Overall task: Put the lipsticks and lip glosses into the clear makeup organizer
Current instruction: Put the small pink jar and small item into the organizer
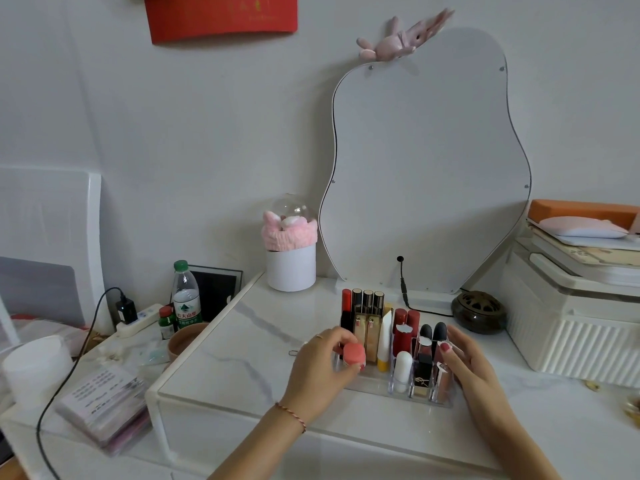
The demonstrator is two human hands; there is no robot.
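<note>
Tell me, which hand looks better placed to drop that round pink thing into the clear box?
The left hand, probably. It already grips the round pink container at the clear makeup organizer's left end, while the right hand rests open against the organizer's right side.

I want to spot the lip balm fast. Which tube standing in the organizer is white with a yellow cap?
The white tube, standing cap-down mid-organizer, between the gold-cased lipsticks and the dark red ones. It alone has a yellow cap at its bottom.
</note>
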